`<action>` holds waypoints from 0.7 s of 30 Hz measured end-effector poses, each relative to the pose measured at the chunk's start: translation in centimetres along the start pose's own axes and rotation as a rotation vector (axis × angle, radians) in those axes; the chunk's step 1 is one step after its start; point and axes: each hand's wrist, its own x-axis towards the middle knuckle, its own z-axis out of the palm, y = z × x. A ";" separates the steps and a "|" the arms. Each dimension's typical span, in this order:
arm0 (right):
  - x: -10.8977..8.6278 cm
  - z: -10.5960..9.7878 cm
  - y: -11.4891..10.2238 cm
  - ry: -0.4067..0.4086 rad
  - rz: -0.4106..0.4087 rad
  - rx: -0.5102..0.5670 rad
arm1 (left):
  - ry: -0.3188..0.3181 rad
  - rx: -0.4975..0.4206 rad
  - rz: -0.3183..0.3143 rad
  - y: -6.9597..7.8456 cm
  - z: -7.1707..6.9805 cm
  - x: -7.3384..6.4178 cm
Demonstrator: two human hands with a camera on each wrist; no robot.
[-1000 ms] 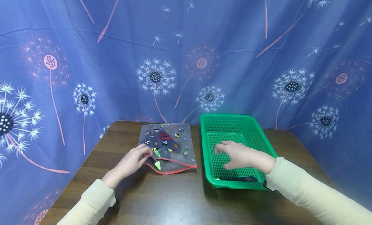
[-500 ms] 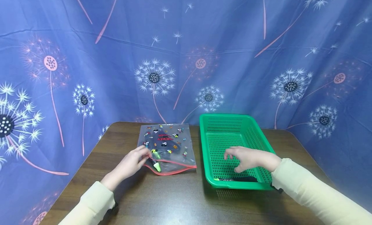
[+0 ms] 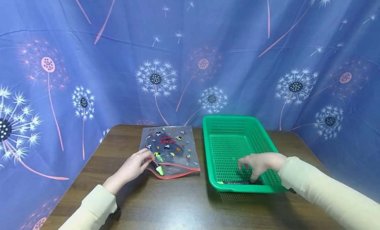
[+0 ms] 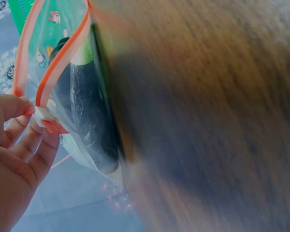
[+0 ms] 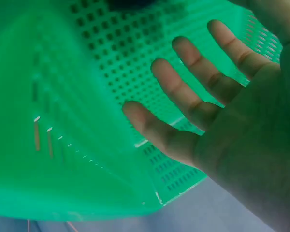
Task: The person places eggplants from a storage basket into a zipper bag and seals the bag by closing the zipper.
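Observation:
My left hand pinches the left corner of a clear zip bag printed with small cartoon figures. In the left wrist view, its thumb and fingers hold the white slider at the end of the orange-red zip, and the bag's mouth gapes. Inside lies a long dark item with a lime-green end. My right hand reaches into a green basket, fingers spread and holding nothing. Just below it, along the basket's near wall, lies another long black item with a lime-green tip.
Bag and basket stand side by side on a brown wooden table. The basket has raised, slotted walls. Behind the table hangs a blue curtain with a dandelion print.
My right hand has moved right and nearer to me inside the basket, coming down by the black item. The left hand keeps its hold on the bag's corner.

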 end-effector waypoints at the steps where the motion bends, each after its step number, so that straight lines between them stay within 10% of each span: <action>1: 0.0 0.1 0.1 -0.014 0.005 -0.006 | 0.005 -0.001 0.006 0.0 0.1 0.0; 21: 0.4 1.1 1.2 -0.192 0.068 -0.050 | 0.034 -0.004 0.037 -0.6 0.6 0.0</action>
